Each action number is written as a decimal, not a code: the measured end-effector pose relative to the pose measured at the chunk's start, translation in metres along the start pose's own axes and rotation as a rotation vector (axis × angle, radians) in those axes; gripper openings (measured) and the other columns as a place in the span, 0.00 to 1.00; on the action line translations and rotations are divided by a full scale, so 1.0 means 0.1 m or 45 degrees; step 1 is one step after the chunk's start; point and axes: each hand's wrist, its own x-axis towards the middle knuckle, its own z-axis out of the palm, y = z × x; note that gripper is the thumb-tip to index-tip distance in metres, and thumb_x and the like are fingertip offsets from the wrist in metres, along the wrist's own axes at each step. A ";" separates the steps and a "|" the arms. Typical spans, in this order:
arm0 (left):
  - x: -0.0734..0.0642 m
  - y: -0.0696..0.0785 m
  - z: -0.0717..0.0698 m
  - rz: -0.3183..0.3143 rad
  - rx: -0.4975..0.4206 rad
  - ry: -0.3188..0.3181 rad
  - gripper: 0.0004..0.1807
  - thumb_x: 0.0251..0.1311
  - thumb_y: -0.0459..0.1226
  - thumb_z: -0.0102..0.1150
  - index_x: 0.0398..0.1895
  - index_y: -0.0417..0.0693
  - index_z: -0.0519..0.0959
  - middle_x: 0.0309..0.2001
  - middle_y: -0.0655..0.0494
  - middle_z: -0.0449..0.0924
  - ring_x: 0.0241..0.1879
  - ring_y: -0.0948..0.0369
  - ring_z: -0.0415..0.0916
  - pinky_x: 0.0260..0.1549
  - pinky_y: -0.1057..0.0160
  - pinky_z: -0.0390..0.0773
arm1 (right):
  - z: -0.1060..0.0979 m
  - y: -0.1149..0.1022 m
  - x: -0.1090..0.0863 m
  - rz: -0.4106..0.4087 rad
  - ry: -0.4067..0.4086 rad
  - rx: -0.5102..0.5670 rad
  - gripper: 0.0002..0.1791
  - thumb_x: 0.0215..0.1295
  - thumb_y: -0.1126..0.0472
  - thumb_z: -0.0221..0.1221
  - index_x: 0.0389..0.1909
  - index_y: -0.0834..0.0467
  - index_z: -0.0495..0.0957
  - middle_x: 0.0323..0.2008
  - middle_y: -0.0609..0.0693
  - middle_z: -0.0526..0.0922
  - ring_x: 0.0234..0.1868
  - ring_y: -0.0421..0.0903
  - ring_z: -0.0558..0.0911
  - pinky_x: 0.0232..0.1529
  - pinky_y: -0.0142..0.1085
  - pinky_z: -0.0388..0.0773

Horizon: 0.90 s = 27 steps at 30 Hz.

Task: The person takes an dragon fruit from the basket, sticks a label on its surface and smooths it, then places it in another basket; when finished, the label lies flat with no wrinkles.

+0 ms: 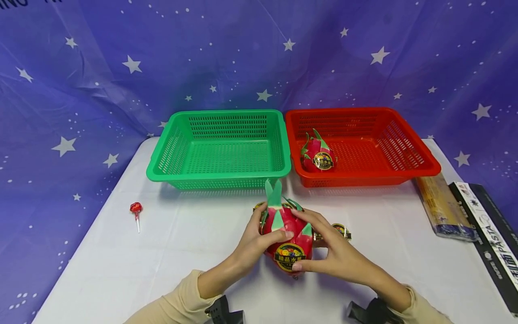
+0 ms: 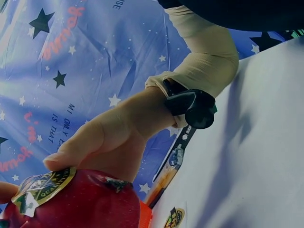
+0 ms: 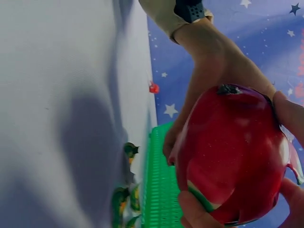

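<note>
A red dragon fruit with green leaf tips is held between both hands above the white table. My left hand grips its left side, thumb across the front. From the right, my right hand holds it, its thumb touching the edge of a black-and-gold sticker. The right wrist view shows the fruit's smooth red skin close up. Behind the fruit, partly hidden, are several items with similar stickers; their kind cannot be made out.
A green basket stands at the back centre. Beside it, a red basket holds another dragon fruit. A red lollipop lies at left. On the right lie a yellowish packet and a black-and-white pasta box.
</note>
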 end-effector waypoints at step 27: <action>0.16 -0.12 -0.03 0.088 0.249 -0.168 0.37 0.53 0.51 0.58 0.64 0.53 0.56 0.50 0.48 0.67 0.41 0.60 0.69 0.38 0.64 0.75 | -0.01 0.07 -0.26 0.165 0.149 -0.006 0.43 0.43 0.55 0.70 0.61 0.43 0.58 0.57 0.45 0.64 0.50 0.37 0.71 0.40 0.34 0.78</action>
